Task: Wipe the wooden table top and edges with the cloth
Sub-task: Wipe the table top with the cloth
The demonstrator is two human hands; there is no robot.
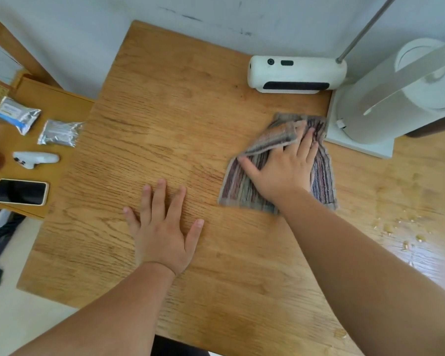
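The wooden table fills the middle of the view. A striped cloth lies flat on its right part, one corner folded over at the top. My right hand presses palm down on the cloth, fingers spread toward the far right corner. My left hand rests flat on the bare wood near the table's middle, fingers apart, holding nothing. Crumbs are scattered on the wood at the right.
A white device lies at the table's far edge by the wall. A white fan base stands at the right. On a lower shelf at the left lie two foil packets, a white gadget and a phone.
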